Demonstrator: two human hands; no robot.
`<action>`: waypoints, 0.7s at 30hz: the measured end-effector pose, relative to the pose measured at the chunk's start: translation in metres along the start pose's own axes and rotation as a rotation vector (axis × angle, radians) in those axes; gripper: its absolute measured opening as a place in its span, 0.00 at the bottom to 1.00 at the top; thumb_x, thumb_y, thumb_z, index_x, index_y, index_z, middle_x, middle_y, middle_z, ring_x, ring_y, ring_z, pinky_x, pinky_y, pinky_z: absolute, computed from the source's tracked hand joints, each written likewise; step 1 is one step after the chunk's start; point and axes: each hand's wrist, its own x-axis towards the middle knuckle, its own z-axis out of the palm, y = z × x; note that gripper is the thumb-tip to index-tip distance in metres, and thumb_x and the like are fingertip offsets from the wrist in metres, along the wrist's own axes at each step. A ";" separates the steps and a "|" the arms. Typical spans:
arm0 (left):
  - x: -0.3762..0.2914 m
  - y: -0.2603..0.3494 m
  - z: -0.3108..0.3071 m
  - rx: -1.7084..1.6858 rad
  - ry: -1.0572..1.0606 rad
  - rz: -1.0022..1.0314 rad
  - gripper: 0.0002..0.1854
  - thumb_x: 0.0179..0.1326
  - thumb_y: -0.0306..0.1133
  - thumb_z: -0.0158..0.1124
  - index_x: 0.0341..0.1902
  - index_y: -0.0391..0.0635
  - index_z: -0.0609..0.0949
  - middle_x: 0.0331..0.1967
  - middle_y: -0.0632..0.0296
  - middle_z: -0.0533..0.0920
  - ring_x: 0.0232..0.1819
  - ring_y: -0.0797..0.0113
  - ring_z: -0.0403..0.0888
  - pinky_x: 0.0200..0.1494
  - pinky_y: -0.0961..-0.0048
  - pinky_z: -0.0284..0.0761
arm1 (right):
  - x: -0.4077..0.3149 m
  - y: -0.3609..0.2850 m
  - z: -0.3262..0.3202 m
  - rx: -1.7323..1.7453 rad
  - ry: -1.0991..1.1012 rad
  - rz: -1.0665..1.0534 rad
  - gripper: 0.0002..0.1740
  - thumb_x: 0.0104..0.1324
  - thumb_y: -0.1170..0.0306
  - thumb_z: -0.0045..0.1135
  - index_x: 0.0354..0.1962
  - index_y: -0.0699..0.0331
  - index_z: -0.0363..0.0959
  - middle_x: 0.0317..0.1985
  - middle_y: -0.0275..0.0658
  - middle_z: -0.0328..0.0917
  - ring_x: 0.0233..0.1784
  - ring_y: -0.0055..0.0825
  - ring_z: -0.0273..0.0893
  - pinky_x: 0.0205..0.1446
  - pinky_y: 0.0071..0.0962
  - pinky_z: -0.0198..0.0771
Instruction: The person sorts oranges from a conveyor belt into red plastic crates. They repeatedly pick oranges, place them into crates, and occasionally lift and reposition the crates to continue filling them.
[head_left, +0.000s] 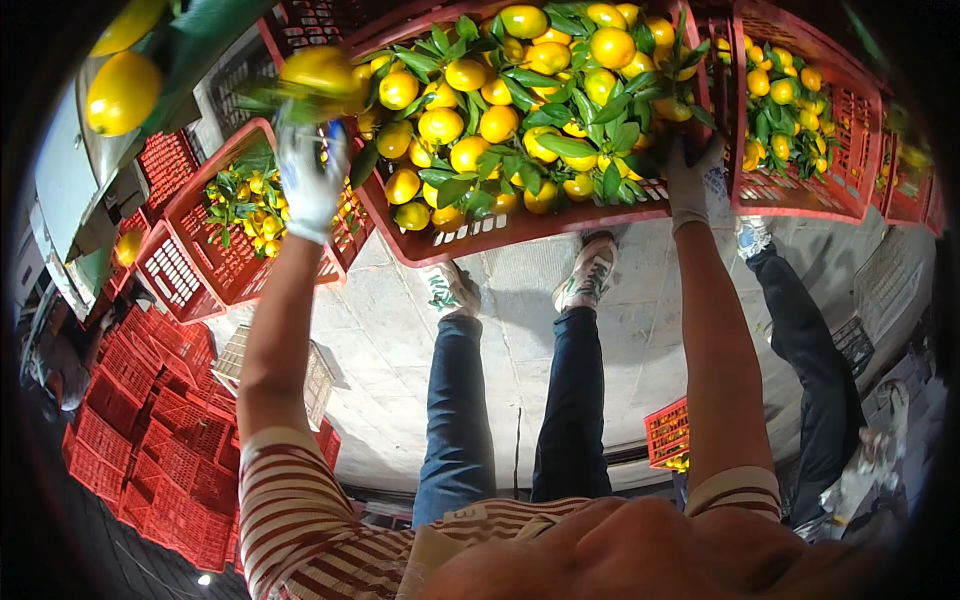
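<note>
My left hand (309, 176), in a white knit glove, is raised over the left end of a red plastic crate (525, 225). At its fingertips is a motion-blurred yellow citrus fruit (319, 73) with green leaves. A small blue patch shows beside the fingers, too blurred to name. Yellow-orange citrus fruits (499, 124), many with leaves attached, fill the crate. My right hand (699, 180), gloved too, is at the crate's right end, just below a leafy fruit (673, 109). Its fingers lie in shadow, so whether they grip the rim or a fruit is unclear.
Part-filled red crates stand left (217, 262) and right (806, 195). Large yellow fruits (124, 94) appear at upper left by a green surface. Stacked red crates (150, 450) occupy the lower left. Another person's leg (814, 360) is at the right, on the pale paved floor (390, 345).
</note>
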 end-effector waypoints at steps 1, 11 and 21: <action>0.023 -0.017 0.010 0.142 0.105 -0.053 0.29 0.64 0.46 0.58 0.65 0.44 0.72 0.66 0.46 0.67 0.68 0.45 0.62 0.68 0.49 0.56 | -0.002 -0.003 -0.002 0.065 -0.006 -0.020 0.47 0.64 0.47 0.56 0.71 0.64 0.48 0.67 0.56 0.61 0.70 0.50 0.60 0.71 0.37 0.54; 0.067 -0.083 0.086 0.440 0.248 -0.029 0.33 0.64 0.56 0.52 0.70 0.58 0.66 0.70 0.58 0.65 0.74 0.53 0.55 0.70 0.36 0.46 | 0.054 0.003 -0.041 -0.110 -0.337 -0.563 0.27 0.67 0.72 0.55 0.63 0.65 0.64 0.68 0.46 0.63 0.73 0.39 0.58 0.74 0.32 0.53; 0.077 -0.082 0.082 0.576 0.169 0.046 0.30 0.65 0.49 0.51 0.70 0.59 0.66 0.69 0.64 0.68 0.74 0.64 0.56 0.74 0.47 0.42 | 0.181 -0.155 0.027 -1.009 -0.414 -0.930 0.22 0.64 0.68 0.50 0.56 0.53 0.71 0.54 0.46 0.72 0.62 0.50 0.65 0.59 0.47 0.68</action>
